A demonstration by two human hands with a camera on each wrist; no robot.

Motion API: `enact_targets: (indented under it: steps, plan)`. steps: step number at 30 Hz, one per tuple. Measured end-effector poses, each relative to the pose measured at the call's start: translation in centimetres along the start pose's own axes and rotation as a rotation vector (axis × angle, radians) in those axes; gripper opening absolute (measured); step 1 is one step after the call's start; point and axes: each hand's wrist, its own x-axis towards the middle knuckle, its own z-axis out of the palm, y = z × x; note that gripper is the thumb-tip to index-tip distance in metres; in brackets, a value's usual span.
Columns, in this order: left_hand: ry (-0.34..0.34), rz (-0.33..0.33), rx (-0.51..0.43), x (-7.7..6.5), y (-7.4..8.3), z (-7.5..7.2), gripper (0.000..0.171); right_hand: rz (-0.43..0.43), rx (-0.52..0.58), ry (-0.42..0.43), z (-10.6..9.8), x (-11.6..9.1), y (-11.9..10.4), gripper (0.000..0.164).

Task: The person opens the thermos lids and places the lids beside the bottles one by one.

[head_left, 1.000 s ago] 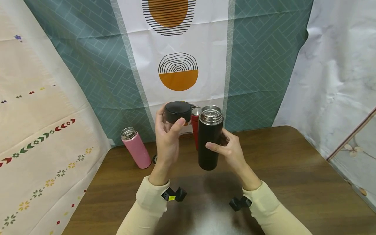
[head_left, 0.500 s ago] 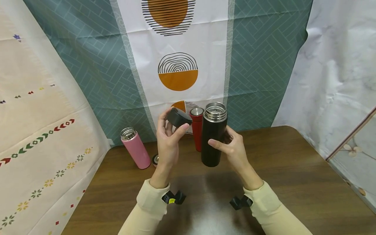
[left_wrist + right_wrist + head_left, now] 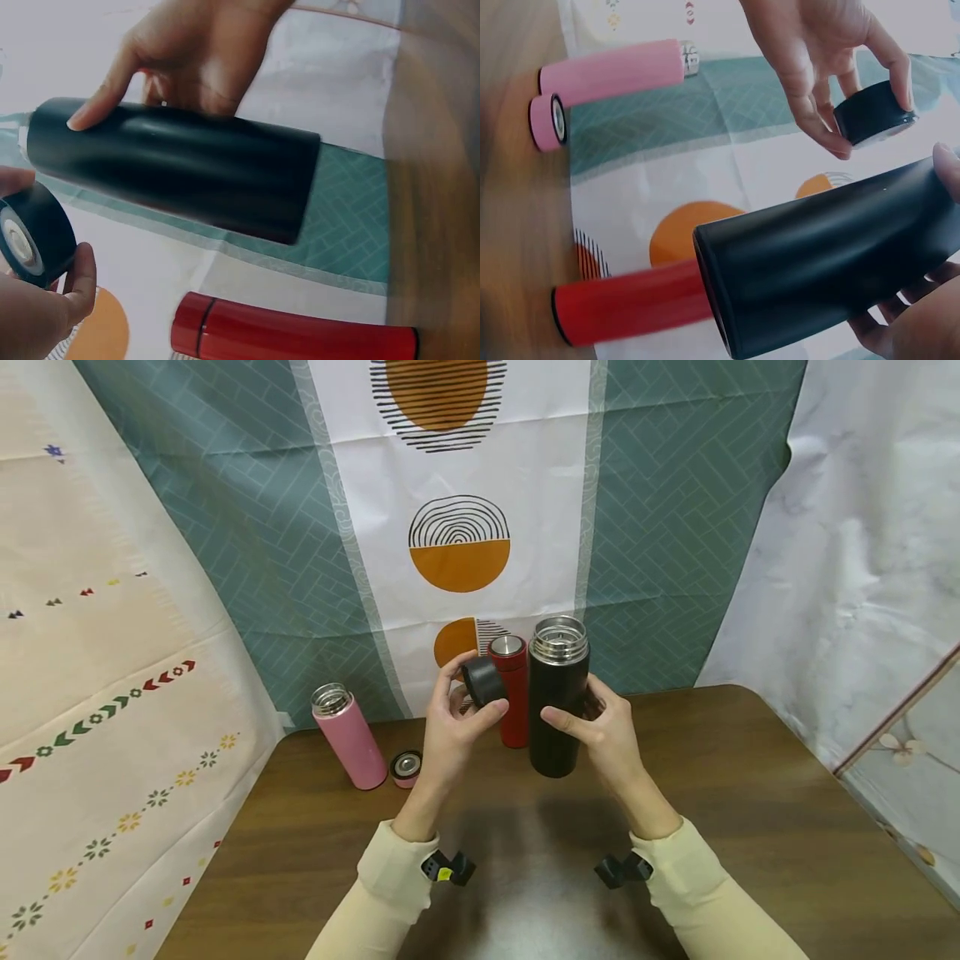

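Note:
My left hand (image 3: 453, 727) pinches a black lid (image 3: 484, 681) by its sides, tipped on edge. In the left wrist view the lid's pale inner face (image 3: 21, 241) shows. Beside it my right hand (image 3: 611, 731) grips a black thermos flask (image 3: 558, 710) round its body, held upright above the table. The flask's steel threaded neck (image 3: 560, 639) is uncovered at the top. Lid and flask are apart, the lid at the left of the flask's upper part.
Behind the hands a red thermos flask (image 3: 514, 710) with its lid on stands on the wooden table (image 3: 712, 793). At the back left stands an uncapped pink thermos flask (image 3: 351, 743), its pink lid (image 3: 407, 767) lying inside-up next to it. A patterned cloth (image 3: 645, 527) hangs behind.
The lid has tilted from level to on edge in my left hand and shifted right and down. My right hand has moved the black flask a little to the right.

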Motion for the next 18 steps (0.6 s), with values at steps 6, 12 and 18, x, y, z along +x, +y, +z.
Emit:
enact_targets:
  steps: [6, 12, 18]
  plan:
    - [-0.021, -0.055, 0.05, -0.1, -1.3, 0.2, 0.078, 0.0, -0.067, 0.017, -1.4, 0.4, 0.6, 0.048]
    - [-0.052, -0.105, 0.092, 0.2, -2.3, 0.8, 0.072, 0.052, -0.104, 0.007, -3.2, 0.9, 1.1, 0.047]
    - [-0.099, -0.139, 0.152, 0.7, -3.9, 1.6, 0.067, 0.087, -0.133, -0.038, -5.7, 1.6, 1.2, 0.048]
